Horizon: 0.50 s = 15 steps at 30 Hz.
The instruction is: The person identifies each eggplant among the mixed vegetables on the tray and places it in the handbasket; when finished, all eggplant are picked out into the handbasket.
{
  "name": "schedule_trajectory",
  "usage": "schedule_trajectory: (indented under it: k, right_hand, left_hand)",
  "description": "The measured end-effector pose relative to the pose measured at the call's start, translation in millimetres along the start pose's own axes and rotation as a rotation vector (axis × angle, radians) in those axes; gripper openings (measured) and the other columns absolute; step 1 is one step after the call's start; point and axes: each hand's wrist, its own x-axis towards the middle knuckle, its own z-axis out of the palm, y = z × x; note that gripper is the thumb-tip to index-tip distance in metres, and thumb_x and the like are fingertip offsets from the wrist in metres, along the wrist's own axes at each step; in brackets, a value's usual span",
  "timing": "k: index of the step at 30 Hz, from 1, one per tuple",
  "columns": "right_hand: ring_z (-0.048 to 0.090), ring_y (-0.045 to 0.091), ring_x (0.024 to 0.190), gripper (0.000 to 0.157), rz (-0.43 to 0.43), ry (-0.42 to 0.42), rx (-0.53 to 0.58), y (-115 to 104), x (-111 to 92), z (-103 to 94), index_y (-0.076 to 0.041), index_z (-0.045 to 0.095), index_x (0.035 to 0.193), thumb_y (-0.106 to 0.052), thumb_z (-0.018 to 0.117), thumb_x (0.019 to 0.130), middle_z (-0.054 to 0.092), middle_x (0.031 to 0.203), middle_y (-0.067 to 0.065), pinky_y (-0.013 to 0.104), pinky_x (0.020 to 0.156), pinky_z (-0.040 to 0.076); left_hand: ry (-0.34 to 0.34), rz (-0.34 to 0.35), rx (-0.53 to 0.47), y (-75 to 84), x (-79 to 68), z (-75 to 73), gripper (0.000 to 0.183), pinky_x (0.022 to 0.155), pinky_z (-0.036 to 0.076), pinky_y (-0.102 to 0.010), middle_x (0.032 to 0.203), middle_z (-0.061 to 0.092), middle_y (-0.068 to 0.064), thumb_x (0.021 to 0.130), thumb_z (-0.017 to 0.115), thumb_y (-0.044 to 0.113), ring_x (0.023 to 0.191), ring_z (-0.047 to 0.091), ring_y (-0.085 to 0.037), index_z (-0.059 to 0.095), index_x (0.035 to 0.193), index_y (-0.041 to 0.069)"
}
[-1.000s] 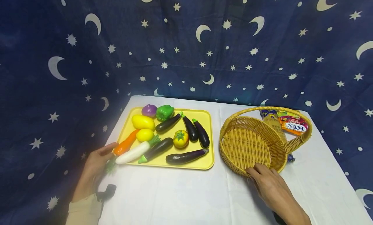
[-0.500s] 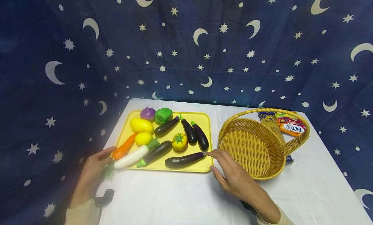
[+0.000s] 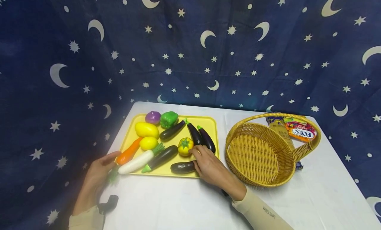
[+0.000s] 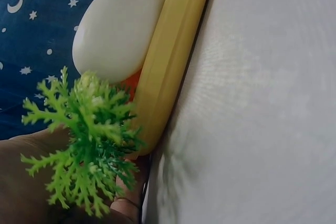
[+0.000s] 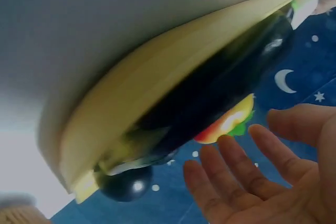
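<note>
My right hand reaches over the front right of the yellow tray, covering the stem end of a dark eggplant. Its fingertips overlap the edge of a yellow-red tomato. In the right wrist view, the fingers spread apart beside that eggplant and grip nothing. At the tray's front left corner, my left hand touches the edge beside an orange carrot. Green carrot leaves hide most of its fingers in the left wrist view. A white radish lies alongside the carrot.
Several more eggplants, two yellow lemon-like fruits, a purple onion and a green pepper share the tray. Right of it stands a wicker basket with a tall handle. Snack packages lie behind the basket.
My right hand has left the basket's front rim and moved left, past the eggplant's stem end, to over the tray beside the tomato. The left hand has stayed at the tray corner.
</note>
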Motion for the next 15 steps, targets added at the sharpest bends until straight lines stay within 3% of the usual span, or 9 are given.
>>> schedule_trajectory:
  k: [7, 15]
  right_hand:
    - [0.063, 0.025, 0.107, 0.037, 0.045, -0.092, -0.006, 9.4, -2.0, 1.1, -0.008, 0.064, 0.132, -0.008, 0.072, 0.096, 0.065, 0.121, 0.008, 0.038, 0.09, 0.054]
    - [0.061, 0.026, 0.109, 0.046, 0.09, -0.192, 0.03, 15.2, -5.8, -3.4, -0.006, 0.061, 0.133, 0.002, 0.069, 0.088, 0.064, 0.125, 0.01, 0.042, 0.098, 0.055]
  left_hand:
    - [0.029, -0.032, 0.0, 6.9, -4.4, 0.8, 0.066, 0.131, 0.02, -0.069, 0.176, 0.033, -0.009, 0.097, 0.061, 0.013, 0.166, 0.018, -0.04, 0.049, 0.161, 0.024]
    - [0.032, -0.061, 0.002, 3.3, 3.5, 2.0, 0.068, 0.131, 0.019, -0.07, 0.176, 0.034, -0.006, 0.095, 0.062, 0.013, 0.167, 0.017, -0.039, 0.05, 0.16, 0.026]
